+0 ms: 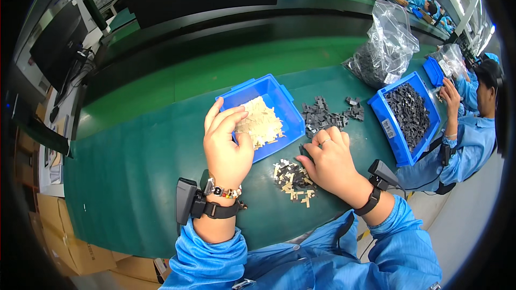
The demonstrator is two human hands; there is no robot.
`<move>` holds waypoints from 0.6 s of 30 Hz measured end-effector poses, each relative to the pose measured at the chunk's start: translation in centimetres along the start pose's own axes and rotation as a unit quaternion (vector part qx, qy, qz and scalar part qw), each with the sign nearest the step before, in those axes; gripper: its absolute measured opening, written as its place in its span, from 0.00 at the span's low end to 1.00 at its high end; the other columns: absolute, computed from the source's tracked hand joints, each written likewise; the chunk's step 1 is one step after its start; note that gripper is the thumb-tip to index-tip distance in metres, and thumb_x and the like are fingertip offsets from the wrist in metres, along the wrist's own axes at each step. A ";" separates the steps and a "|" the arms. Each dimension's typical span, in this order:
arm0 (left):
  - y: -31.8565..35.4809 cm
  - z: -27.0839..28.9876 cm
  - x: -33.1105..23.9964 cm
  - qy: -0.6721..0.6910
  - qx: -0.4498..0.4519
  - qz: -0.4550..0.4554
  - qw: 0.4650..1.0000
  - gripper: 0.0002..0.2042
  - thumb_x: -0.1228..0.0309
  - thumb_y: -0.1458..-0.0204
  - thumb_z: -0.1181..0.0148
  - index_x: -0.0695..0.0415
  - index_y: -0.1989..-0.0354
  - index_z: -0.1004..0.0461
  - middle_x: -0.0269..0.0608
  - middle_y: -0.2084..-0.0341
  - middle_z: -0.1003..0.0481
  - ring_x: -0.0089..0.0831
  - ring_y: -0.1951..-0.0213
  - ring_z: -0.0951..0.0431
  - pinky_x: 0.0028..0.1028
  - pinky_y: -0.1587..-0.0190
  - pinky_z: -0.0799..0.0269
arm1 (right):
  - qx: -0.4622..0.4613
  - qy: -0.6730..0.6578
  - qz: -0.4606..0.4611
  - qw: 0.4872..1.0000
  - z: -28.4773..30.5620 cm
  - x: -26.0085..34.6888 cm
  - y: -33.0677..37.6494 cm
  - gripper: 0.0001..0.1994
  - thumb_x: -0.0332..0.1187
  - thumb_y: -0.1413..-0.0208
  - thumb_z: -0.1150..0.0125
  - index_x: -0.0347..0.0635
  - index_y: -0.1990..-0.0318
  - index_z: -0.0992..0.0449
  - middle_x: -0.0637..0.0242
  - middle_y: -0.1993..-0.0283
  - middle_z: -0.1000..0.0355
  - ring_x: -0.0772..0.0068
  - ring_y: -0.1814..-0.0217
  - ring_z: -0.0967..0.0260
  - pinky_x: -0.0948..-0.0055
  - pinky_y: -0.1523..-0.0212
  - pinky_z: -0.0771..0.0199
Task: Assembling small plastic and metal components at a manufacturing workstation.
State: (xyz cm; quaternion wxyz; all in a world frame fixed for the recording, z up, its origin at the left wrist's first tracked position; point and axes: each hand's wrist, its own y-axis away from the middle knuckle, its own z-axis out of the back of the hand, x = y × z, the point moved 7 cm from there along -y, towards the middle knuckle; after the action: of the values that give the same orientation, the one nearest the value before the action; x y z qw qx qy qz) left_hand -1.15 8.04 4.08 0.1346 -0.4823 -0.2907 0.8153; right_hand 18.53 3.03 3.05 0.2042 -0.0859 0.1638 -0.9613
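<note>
Head cam: L hand (pixel 228 139) is at the left wall of the blue bin (pixel 288 120), fingers over the rim, thumb on the near side of them. Thumb + fingers sit apart; can't tell if it's gripping the wall or just resting. Cream pcs (pixel 264 124) are heaped in that bin, mostly toward its left/mid, right by the L fingertips.

R hand (pixel 334 164) is just right of the bin, palm down, thumb + index pinched on a sm blk part (pixel 302 150), mostly hidden by the fingers. Ring on one finger.

Mixed pile (pixel 294 181) of blk + cream pcs lies on the green mat (pixel 140 177), near side of the bin, just left of R hand. Loose blk parts (pixel 322 115) are spread on the mat on the far side of R hand, right of the bin.

Farther right: 2nd blue bin (pixel 388 142), tilted in view, full of blk parts, white label on its wall. Clear bag (pixel 395 32) w/ dark contents stands on the far side of it. Co-worker (pixel 473 134) in blue sits at far right, hand up by a sm blue tray (pixel 433 72). Cardboard boxes (pixel 80 236) at near left, below mat lvl.
</note>
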 end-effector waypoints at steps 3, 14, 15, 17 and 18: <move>-0.1 0.0 -0.1 -0.020 -0.003 -0.011 1.000 0.17 0.85 0.62 0.50 0.62 0.64 0.21 0.46 0.59 0.21 0.54 0.40 0.33 0.44 0.39 0.35 | -0.023 0.012 0.008 1.000 -0.2 0.1 -0.4 0.07 0.35 0.56 0.32 0.42 0.73 0.19 0.63 0.67 0.32 0.59 0.57 0.38 0.62 0.58 0.41; 0.3 -0.8 -1.3 0.015 0.026 -0.009 1.000 0.17 0.86 0.64 0.50 0.62 0.65 0.21 0.45 0.59 0.20 0.53 0.39 0.33 0.45 0.36 0.39 | -0.049 -0.257 0.049 0.964 4.6 -0.4 -4.7 0.07 0.20 0.58 0.39 0.38 0.70 0.18 0.60 0.68 0.24 0.56 0.65 0.28 0.64 0.61 0.28; 0.5 -1.1 -1.5 0.018 0.036 -0.006 0.999 0.17 0.86 0.64 0.51 0.62 0.65 0.21 0.46 0.59 0.20 0.53 0.40 0.33 0.46 0.36 0.39 | -0.052 -0.253 0.054 0.965 4.5 -0.5 -5.4 0.07 0.19 0.57 0.39 0.38 0.69 0.18 0.60 0.69 0.24 0.57 0.65 0.28 0.64 0.61 0.28; 0.9 -1.6 -2.0 0.015 0.042 -0.014 0.999 0.16 0.84 0.62 0.47 0.60 0.62 0.20 0.45 0.58 0.20 0.53 0.39 0.33 0.47 0.36 0.40 | -0.056 -0.264 0.059 0.961 4.4 -0.5 -6.9 0.08 0.19 0.57 0.39 0.37 0.68 0.18 0.60 0.70 0.23 0.57 0.66 0.27 0.64 0.60 0.26; 0.9 -1.5 -2.3 0.018 0.039 -0.011 0.999 0.15 0.82 0.60 0.44 0.60 0.61 0.20 0.43 0.57 0.21 0.52 0.39 0.33 0.49 0.36 0.42 | -0.061 -0.269 0.065 0.959 4.4 -0.3 -7.4 0.08 0.19 0.57 0.39 0.37 0.68 0.18 0.60 0.70 0.23 0.57 0.66 0.27 0.64 0.60 0.26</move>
State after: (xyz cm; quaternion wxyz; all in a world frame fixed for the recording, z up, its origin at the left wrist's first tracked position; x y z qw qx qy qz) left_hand 1.38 6.67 4.61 0.1674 -0.4878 -0.2617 0.8158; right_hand 17.11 8.25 9.70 0.2969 -0.3432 0.1665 -0.8754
